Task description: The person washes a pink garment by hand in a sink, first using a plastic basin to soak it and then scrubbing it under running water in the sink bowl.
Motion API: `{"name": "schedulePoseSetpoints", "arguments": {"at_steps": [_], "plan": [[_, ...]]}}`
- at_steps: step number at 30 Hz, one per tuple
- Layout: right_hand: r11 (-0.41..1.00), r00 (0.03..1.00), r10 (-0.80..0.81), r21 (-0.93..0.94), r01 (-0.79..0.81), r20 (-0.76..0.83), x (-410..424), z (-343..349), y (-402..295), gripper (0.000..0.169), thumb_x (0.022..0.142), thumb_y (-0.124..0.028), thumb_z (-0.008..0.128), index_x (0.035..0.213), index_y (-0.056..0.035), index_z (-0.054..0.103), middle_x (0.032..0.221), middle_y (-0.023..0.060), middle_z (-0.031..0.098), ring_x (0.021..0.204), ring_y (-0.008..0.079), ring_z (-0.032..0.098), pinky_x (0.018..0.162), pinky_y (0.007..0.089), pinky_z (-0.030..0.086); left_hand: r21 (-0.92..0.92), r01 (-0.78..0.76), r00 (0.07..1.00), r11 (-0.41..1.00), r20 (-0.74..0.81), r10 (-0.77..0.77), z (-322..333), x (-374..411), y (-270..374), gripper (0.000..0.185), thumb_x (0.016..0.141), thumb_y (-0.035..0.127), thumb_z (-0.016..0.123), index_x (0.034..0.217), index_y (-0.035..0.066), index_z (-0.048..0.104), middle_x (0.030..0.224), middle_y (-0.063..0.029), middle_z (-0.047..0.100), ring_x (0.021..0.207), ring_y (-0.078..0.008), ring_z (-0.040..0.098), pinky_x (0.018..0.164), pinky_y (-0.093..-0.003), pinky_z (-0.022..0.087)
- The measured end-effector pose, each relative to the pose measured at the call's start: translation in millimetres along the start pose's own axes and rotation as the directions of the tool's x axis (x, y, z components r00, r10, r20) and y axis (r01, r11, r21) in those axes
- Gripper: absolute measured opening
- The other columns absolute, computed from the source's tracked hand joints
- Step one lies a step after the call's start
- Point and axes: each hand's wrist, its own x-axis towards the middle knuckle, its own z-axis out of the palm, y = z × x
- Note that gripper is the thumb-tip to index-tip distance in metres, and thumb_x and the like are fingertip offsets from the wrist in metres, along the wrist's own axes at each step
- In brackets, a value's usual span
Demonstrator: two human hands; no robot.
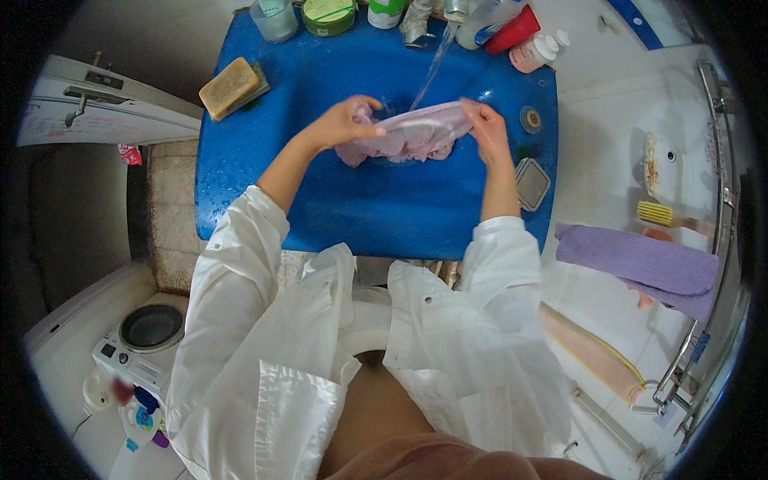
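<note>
A wet pale-pink cloth garment [414, 135] is stretched between my two hands over the basin of a blue washstand [372, 204]. My left hand [348, 125] grips its bunched left end, with the thumb along the front. The upper right corner is pinched in the fingers of my right hand [487, 129], which pulls the top edge fairly straight. The lower folds hang crumpled toward the basin. From the metal faucet [456, 11] a stream of water [433, 69] runs down behind the cloth's top edge; where it lands is partly hidden.
A tan soap bar [229, 89] rests on a sponge at the left. Along the back stand a green tub [329, 17], a red tube [513, 30] and a pink bottle [531, 54]. A soap dish [532, 185] lies at the right, near a hanging purple towel [636, 267].
</note>
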Motion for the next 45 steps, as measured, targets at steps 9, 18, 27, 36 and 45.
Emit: {"name": "schedulePoseSetpoints", "arguments": {"at_steps": [9,18,27,36,45], "plan": [[0.598,0.667,-0.717,-0.312,0.738,0.204,-64.3,158.1,22.9,0.013,0.069,-0.012,0.065,0.074,-0.0019,0.059,0.079,0.0131,0.059,0.072,0.0282,0.056,0.067,0.0337,0.044,-0.957,0.164,0.799,0.241,-0.014,-0.601,51.9,31.3,-32.3,0.022,0.083,0.029,0.055,0.087,0.008,0.055,0.085,-0.0081,0.058,0.077,-0.0168,0.055,0.065,-0.0303,0.047],[0.866,0.949,-0.263,-0.476,0.153,-0.175,-11.6,137.0,30.1,0.039,0.082,-0.031,0.051,0.057,-0.0025,0.057,0.059,0.0157,0.056,0.055,0.025,0.056,0.051,0.0379,0.041,-0.959,0.131,0.845,0.25,-0.023,-0.534,93.2,11.6,-13.7,0.023,0.085,0.034,0.046,0.086,0.013,0.055,0.079,-0.0043,0.059,0.071,-0.0179,0.057,0.062,-0.0324,0.046],[0.911,0.986,-0.096,-0.41,0.033,-0.135,2.7,112.3,26.9,0.032,0.081,-0.033,0.055,0.076,-0.0013,0.055,0.077,0.0208,0.058,0.074,0.0355,0.056,0.064,0.0405,0.042,-0.824,0.376,0.786,0.424,0.042,-0.617,88.3,15.1,-3.6,0.06,0.084,0.054,0.039,0.113,0.002,0.049,0.106,-0.0099,0.056,0.096,-0.021,0.053,0.083,-0.0337,0.042],[0.754,0.916,-0.395,-0.544,0.368,0.071,11.9,56.5,-37.4,0.035,0.072,-0.015,0.065,0.104,-0.0035,0.058,0.1,0.0121,0.06,0.089,0.0243,0.059,0.077,0.0314,0.045,-0.889,0.177,0.882,0.423,-0.047,-0.469,62.0,35.5,28.8,0.058,0.085,0.049,0.042,0.115,-0.001,0.046,0.109,-0.0151,0.052,0.105,-0.0243,0.048,0.091,-0.0374,0.037],[0.749,0.882,-0.423,-0.466,0.47,0.209,-80.0,125.1,13.4,0.029,0.062,0.002,0.06,0.09,-0.0063,0.062,0.098,0.0117,0.058,0.089,0.0279,0.056,0.08,0.0346,0.044,-0.961,0.203,0.943,-0.185,0.243,-0.227,105.3,6.7,-46.6,0.057,0.085,0.053,0.032,0.123,0.011,0.04,0.115,-0.0123,0.049,0.112,-0.0278,0.043,0.092,-0.0488,0.036]]}}
